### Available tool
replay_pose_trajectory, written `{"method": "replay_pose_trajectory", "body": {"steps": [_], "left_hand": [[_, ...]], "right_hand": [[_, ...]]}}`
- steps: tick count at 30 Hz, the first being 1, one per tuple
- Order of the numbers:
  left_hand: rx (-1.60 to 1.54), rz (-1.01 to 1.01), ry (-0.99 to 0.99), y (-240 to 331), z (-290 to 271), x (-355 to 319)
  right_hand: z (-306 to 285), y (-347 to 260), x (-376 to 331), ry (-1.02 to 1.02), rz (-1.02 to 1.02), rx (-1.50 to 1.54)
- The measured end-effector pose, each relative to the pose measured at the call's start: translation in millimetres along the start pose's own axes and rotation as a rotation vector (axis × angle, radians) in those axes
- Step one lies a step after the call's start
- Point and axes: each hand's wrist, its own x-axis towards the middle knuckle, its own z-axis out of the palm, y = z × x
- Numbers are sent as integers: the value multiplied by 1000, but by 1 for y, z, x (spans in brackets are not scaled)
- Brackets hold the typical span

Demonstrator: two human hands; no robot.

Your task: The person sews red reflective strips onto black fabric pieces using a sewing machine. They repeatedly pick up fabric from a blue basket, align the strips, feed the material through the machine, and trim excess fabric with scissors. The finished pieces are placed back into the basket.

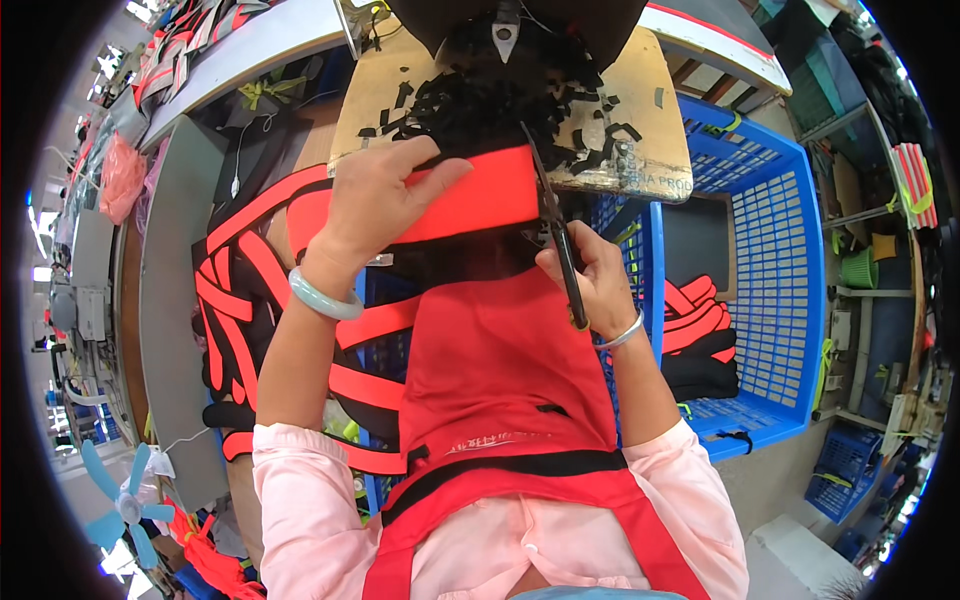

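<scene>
My left hand [375, 200] holds a wide red-orange strip [480, 195] with black edging, fingers closed over its left part. The strip lies stretched to the right above my red apron [505, 370]. Closed around black-handled scissors [563, 250], my right hand [597, 285] keeps the blades upright at the strip's right end. Whether the blades are parted or touch the fabric is hard to see. Black cut scraps [440, 110] are heaped on a worn wooden board [640, 110] just beyond the strip.
More red-and-black strips [240, 300] hang in a tangle at my left beside a grey panel [185, 300]. To the right stands a blue plastic crate [810, 260] with folded red-and-black strips [700, 330] in it. A dark machine part [505, 35] overhangs the board. A small fan [130, 505] stands lower left.
</scene>
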Motion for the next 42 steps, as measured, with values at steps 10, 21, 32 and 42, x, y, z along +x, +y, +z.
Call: {"method": "replay_pose_trajectory", "body": {"steps": [10,21,32,42], "left_hand": [[47,-47,-49,-12,-9,17],[27,-24,-65,-16,-8,16],[199,181,92,-52,-13,61],[158,96,160,-54,-6,56]], "right_hand": [[-8,5,21,-69,-9,-44],[-7,2,24,-22,64,-69],[-97,2,63,217,146,-795],[-126,19,109,207,263,-1138]]}}
